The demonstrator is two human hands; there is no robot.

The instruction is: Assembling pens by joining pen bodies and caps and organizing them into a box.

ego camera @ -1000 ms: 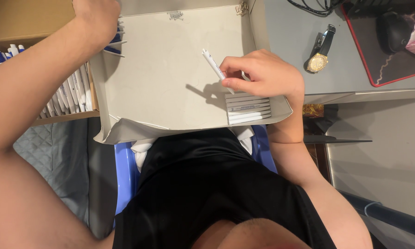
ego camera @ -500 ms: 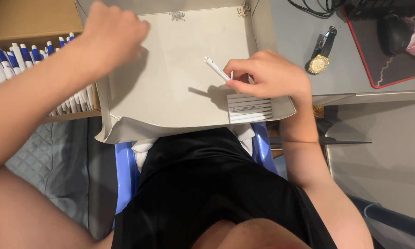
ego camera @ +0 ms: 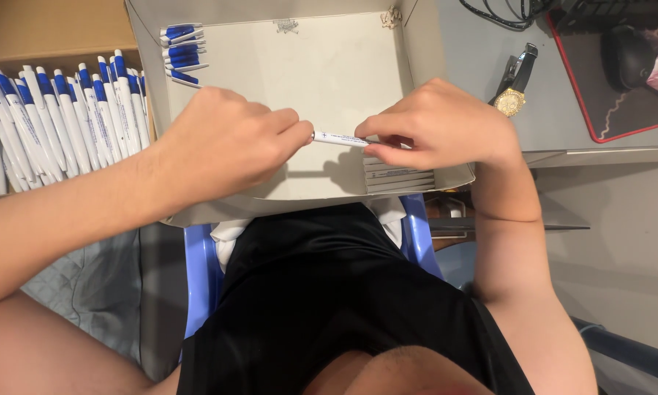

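A white pen barrel (ego camera: 341,139) lies level between both hands, above the floor of a shallow grey cardboard box (ego camera: 329,73) on my lap. My left hand (ego camera: 226,143) pinches its left end with fingertips closed; whatever it holds there is hidden. My right hand (ego camera: 438,124) grips the barrel's right end. Under my right hand, a few white barrels (ego camera: 398,175) lie stacked in the box's near right corner. Several blue pen caps (ego camera: 180,53) sit in the box's far left corner.
A brown carton on the left holds several assembled white and blue pens (ego camera: 58,117) in a row. On the grey desk at right lie a wristwatch (ego camera: 514,86) and a red-edged mouse mat with a dark mouse (ego camera: 625,51). A blue chair (ego camera: 201,271) is beneath me.
My left hand came down from the box's far left corner to meet the barrel's left end. My right hand turned the barrel from slanted to level.
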